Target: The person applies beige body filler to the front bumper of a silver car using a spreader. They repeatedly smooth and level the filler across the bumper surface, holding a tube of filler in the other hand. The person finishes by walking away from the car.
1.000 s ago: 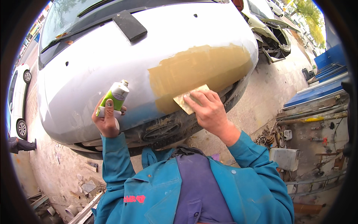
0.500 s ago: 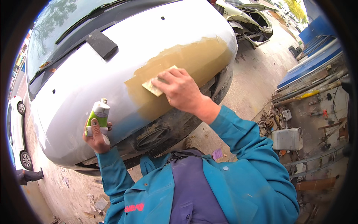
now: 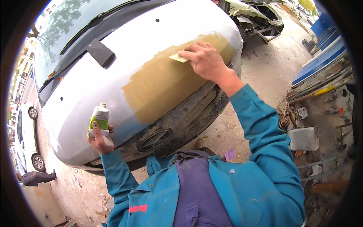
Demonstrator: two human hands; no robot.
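Note:
My left hand [image 3: 100, 143] grips a green-and-white tube [image 3: 100, 113], its narrow neck pointing up, beside the front of a white car hood [image 3: 87, 81]. The thumb lies over the tube's lower part, and a whitish piece next to the palm is too unclear to name. A pale yellow putty spreader [image 3: 177, 58] is pinched in my right hand [image 3: 208, 62]. Its edge meets the upper part of a tan putty patch [image 3: 162, 83] spread over the hood's front. Bluish-grey paint shows at the patch's lower left corner.
A black block [image 3: 101, 53] rests on the hood near the wiper [image 3: 89, 23]. Below the patch is the dirty dark grille [image 3: 155, 140]. At right lie a whitish jug [image 3: 303, 139] and scrap. A damaged car [image 3: 261, 17] stands behind; a person [image 3: 38, 178] is at far left.
My right hand has moved up and right across the patch with the spreader. The left hand still holds the tube in nearly the same place. The view has shifted slightly.

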